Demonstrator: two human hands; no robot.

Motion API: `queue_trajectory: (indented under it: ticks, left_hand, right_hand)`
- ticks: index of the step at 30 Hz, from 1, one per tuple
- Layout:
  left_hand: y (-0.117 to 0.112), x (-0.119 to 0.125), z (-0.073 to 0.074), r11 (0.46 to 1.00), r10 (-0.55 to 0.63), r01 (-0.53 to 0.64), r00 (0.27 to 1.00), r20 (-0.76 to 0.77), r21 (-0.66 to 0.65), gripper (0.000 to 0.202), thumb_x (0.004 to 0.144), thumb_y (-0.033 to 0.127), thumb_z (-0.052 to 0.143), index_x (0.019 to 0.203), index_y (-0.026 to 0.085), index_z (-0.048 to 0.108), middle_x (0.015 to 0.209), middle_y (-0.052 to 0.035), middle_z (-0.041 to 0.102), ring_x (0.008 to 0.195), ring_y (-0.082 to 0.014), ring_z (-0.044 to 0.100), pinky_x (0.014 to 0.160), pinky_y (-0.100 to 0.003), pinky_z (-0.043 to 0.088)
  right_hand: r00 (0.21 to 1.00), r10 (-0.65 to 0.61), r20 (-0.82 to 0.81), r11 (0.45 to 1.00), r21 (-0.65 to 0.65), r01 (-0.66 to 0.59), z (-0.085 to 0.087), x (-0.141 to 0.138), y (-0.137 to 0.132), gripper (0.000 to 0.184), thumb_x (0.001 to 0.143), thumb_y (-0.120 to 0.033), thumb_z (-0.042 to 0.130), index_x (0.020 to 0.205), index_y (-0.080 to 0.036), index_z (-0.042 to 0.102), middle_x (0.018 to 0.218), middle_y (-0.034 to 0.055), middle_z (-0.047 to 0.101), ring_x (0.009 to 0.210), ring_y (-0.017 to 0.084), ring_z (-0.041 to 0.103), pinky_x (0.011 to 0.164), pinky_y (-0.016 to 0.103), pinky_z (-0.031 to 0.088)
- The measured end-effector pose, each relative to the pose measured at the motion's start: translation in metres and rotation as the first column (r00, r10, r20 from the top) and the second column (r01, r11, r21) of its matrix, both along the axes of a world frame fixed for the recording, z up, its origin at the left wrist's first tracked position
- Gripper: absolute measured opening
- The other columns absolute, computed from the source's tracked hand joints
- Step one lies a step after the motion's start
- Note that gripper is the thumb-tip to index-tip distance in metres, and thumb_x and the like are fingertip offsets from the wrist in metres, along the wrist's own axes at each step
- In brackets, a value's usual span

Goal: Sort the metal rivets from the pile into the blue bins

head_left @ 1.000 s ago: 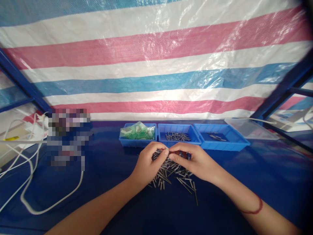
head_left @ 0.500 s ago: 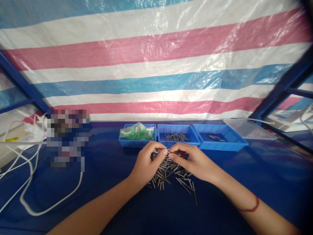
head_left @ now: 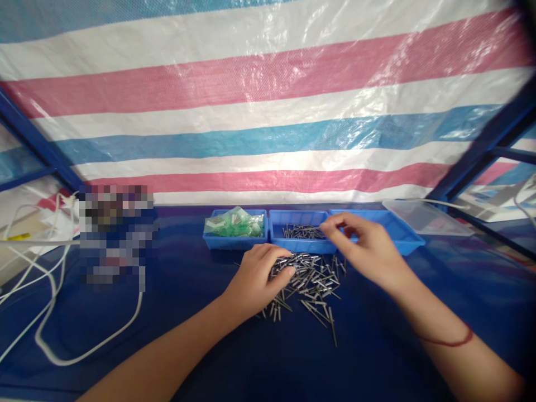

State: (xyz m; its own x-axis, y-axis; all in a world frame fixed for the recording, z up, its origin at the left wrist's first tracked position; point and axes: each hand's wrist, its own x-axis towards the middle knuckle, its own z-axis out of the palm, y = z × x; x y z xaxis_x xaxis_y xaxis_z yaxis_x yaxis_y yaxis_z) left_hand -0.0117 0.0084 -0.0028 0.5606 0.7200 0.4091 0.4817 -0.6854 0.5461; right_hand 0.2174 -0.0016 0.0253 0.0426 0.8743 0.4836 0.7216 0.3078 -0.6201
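Note:
A loose pile of metal blind rivets [head_left: 307, 274] lies on the dark blue table. At its left side rests my left hand [head_left: 257, 279], thumb and fingers apart around some of the rivets, gripping none that I can see. My right hand [head_left: 371, 248] hovers where the middle blue bin [head_left: 299, 245] meets the right blue bin [head_left: 408, 247]. Its thumb and fingertips are pinched together; whatever they hold is too small to make out. More rivets [head_left: 302, 231] lie inside the middle bin. My right hand hides much of the right bin.
To the left of these stands a third blue bin [head_left: 234, 244] with a green-and-clear plastic bag [head_left: 237, 224]. A clear plastic lid [head_left: 427, 219] lies at the back right. White cables [head_left: 54, 312] loop across the left side. A striped sheet [head_left: 251, 128] hangs behind.
My hands have parted. The right one has moved up and right from the pile to the bins, still pinched. My left hand has stayed near the pile and its fingers have opened.

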Motion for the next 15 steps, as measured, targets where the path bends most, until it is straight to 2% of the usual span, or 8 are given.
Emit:
queue_trajectory:
  ticks: [2, 3, 6, 8, 10, 13, 15]
  left_hand:
    - [-0.002, -0.001, 0.001, 0.999, -0.029, 0.034, 0.994, -0.110, 0.039, 0.026, 0.089, 0.034, 0.055, 0.112, 0.022, 0.060, 0.114, -0.0071, 0.062, 0.111, -0.0239, 0.053, 0.097, -0.041, 0.039]
    - [-0.003, -0.001, 0.002, 0.998, -0.038, 0.046, 0.987, -0.157, 0.048, 0.029, 0.089, 0.036, 0.055, 0.114, 0.022, 0.060, 0.117, -0.0074, 0.061, 0.113, -0.0247, 0.051, 0.097, -0.042, 0.038]
    - [-0.004, -0.001, 0.000, 0.997, -0.043, 0.059, 0.964, -0.261, 0.055, 0.033, 0.090, 0.038, 0.053, 0.118, 0.022, 0.060, 0.123, -0.0081, 0.059, 0.115, -0.0264, 0.049, 0.098, -0.044, 0.038]
    - [-0.003, -0.001, -0.002, 0.997, -0.037, 0.056, 0.953, -0.301, 0.057, 0.033, 0.089, 0.037, 0.053, 0.118, 0.022, 0.061, 0.123, -0.0081, 0.059, 0.115, -0.0268, 0.049, 0.096, -0.044, 0.039]
    - [-0.003, -0.001, -0.004, 0.996, -0.034, 0.057, 0.948, -0.317, 0.065, 0.031, 0.089, 0.035, 0.054, 0.116, 0.023, 0.062, 0.121, -0.0075, 0.060, 0.113, -0.0264, 0.049, 0.095, -0.044, 0.039]
    - [-0.002, 0.000, -0.006, 0.995, -0.036, 0.064, 0.948, -0.317, 0.081, 0.022, 0.090, 0.030, 0.053, 0.106, 0.024, 0.066, 0.115, -0.0056, 0.062, 0.109, -0.0246, 0.051, 0.093, -0.041, 0.040]
    - [-0.003, 0.000, -0.007, 0.994, -0.027, 0.060, 0.948, -0.317, 0.093, 0.017, 0.090, 0.028, 0.053, 0.097, 0.023, 0.067, 0.110, -0.0043, 0.064, 0.105, -0.0232, 0.052, 0.091, -0.039, 0.040]
  right_hand:
    - [0.952, -0.266, 0.150, 0.964, 0.041, 0.263, 0.000, 0.030, 0.006, 0.026, 0.089, -0.040, 0.048, 0.084, -0.020, 0.063, 0.074, 0.0036, 0.066, 0.062, 0.016, 0.059, 0.059, 0.028, 0.044]
    - [0.924, -0.338, 0.181, 0.941, 0.050, 0.335, -0.001, 0.045, 0.009, 0.026, 0.088, -0.039, 0.049, 0.084, -0.019, 0.064, 0.071, 0.0057, 0.065, 0.062, 0.019, 0.060, 0.059, 0.030, 0.043]
    - [0.852, -0.425, 0.305, 0.901, 0.052, 0.431, -0.010, 0.080, 0.017, 0.027, 0.084, -0.038, 0.050, 0.076, -0.017, 0.065, 0.062, 0.0096, 0.062, 0.057, 0.024, 0.058, 0.055, 0.035, 0.037]
    - [0.818, -0.421, 0.393, 0.899, 0.062, 0.433, -0.016, 0.088, 0.021, 0.028, 0.081, -0.040, 0.054, 0.072, -0.017, 0.066, 0.062, 0.0111, 0.061, 0.055, 0.026, 0.056, 0.055, 0.037, 0.036]
    - [0.806, -0.400, 0.436, 0.911, 0.095, 0.401, -0.020, 0.083, 0.023, 0.029, 0.080, -0.041, 0.054, 0.074, -0.016, 0.067, 0.070, 0.0133, 0.063, 0.063, 0.028, 0.058, 0.060, 0.039, 0.039]
    - [0.824, -0.341, 0.452, 0.940, 0.147, 0.308, -0.017, 0.059, 0.021, 0.027, 0.084, -0.039, 0.052, 0.082, -0.017, 0.066, 0.084, 0.0126, 0.066, 0.079, 0.027, 0.060, 0.075, 0.040, 0.043]
    - [0.857, -0.253, 0.449, 0.966, 0.157, 0.203, -0.013, 0.038, 0.016, 0.024, 0.086, -0.037, 0.050, 0.084, -0.019, 0.065, 0.087, 0.0094, 0.067, 0.083, 0.025, 0.060, 0.081, 0.038, 0.043]
